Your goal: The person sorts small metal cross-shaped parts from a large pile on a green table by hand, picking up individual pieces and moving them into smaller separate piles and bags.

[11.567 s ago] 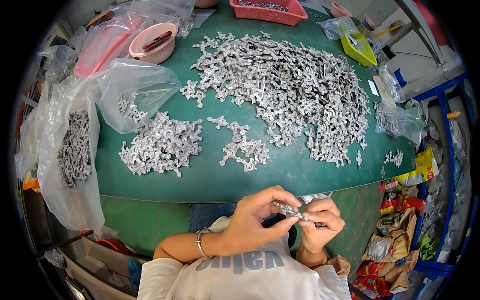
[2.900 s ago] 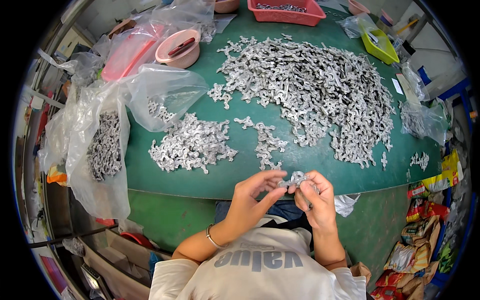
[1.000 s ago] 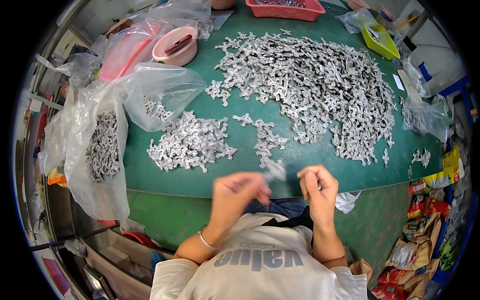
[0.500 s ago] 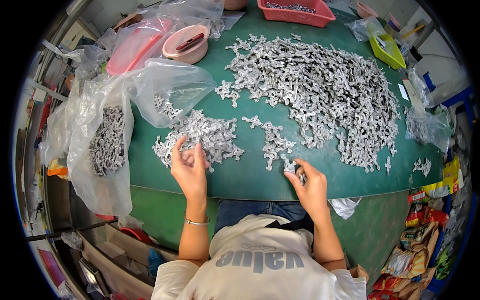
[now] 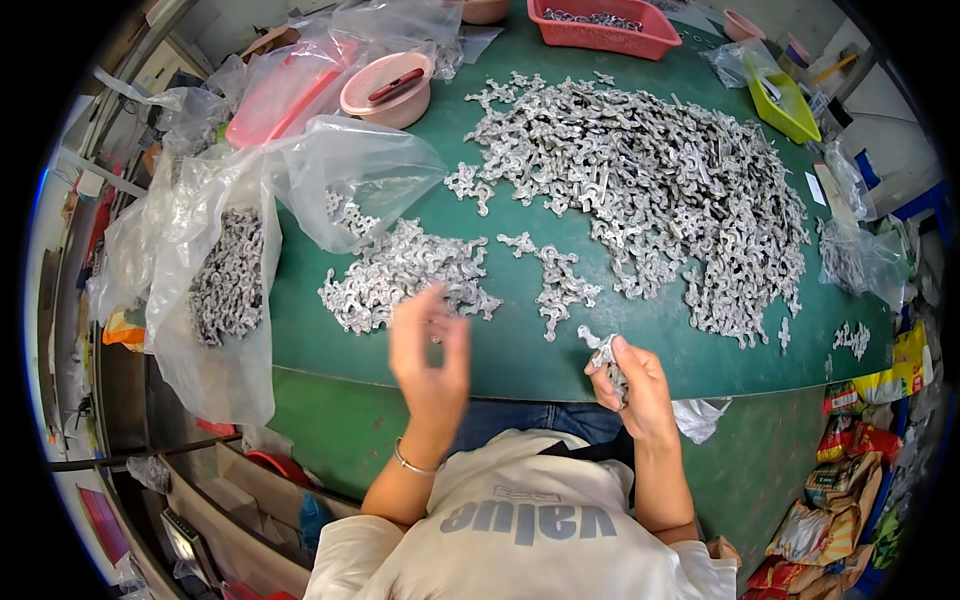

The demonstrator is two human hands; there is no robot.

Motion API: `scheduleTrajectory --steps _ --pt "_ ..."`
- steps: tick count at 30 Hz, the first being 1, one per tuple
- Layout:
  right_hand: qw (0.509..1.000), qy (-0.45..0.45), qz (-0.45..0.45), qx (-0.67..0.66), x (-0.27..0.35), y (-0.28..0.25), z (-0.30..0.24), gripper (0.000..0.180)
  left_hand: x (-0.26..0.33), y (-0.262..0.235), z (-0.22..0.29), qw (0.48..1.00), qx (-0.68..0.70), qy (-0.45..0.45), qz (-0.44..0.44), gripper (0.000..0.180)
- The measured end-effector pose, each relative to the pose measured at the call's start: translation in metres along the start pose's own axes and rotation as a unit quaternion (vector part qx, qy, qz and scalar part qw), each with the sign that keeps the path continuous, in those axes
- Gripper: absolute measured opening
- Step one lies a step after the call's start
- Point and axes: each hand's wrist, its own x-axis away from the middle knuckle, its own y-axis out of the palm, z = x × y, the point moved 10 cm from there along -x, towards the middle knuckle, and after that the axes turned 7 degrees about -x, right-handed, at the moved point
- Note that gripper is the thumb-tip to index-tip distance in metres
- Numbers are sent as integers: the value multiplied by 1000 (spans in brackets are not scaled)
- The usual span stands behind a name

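My right hand is closed around small silver metal castings, lobed and knobbly; one pokes up past the thumb, and more show under the fingers. My left hand is smeared by motion in front of a smaller heap of the same castings. Its thumb and fingers stand apart, with nothing visible between them. Between the hands and the large heap lies a short cluster of castings. The large heap spreads over the right and far part of the green table.
A clear plastic bag with darker castings hangs over the table's left edge. Behind it are a pink bowl with a red-handled tool and a pink tray. A red tray and a yellow-green basket stand farther off.
My left hand has moved right and toward me from the smaller heap. My right hand has drawn back toward me and turned, lifting its castings off the table.
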Motion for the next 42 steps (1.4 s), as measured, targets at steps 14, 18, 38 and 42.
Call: scheduleTrajectory --steps 14,18,38,42 --pt "959 -204 74 182 49 26 -62 13 40 71 55 885 329 -70 -322 26" --pt "955 -203 70 202 55 27 -65 8 43 68 53 874 354 -121 -309 25" --pt "976 -188 48 98 54 24 -56 18 59 78 45 793 437 -228 -358 21" --pt "978 -197 29 54 51 22 -53 20 60 78 46 793 431 -242 -356 21"
